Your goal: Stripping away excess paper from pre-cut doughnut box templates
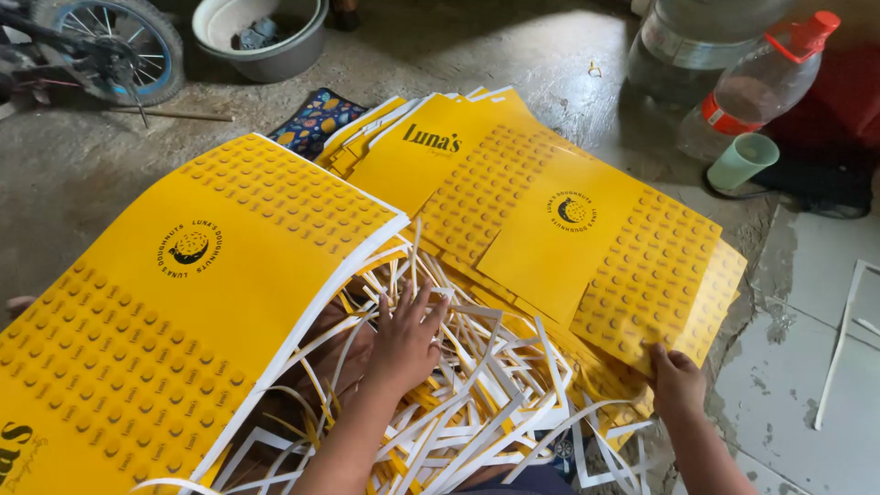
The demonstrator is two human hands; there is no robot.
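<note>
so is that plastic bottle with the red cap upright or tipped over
Tipped: the plastic bottle leans at a slant, red cap pointing up-right, beside the green cup.

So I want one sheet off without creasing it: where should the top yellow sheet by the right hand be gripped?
Probably at its near corner, from the near right side, where the right hand already touches the top yellow sheet; that corner overhangs the white strips, so fingers can slip under.

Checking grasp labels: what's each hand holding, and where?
Right hand grips a yellow sheet at its near edge. Left hand rests open on white paper strips, holding nothing.

Grey basin [261, 41], bicycle wheel [115, 41], plastic bottle [756, 82], green cup [742, 160]
</note>
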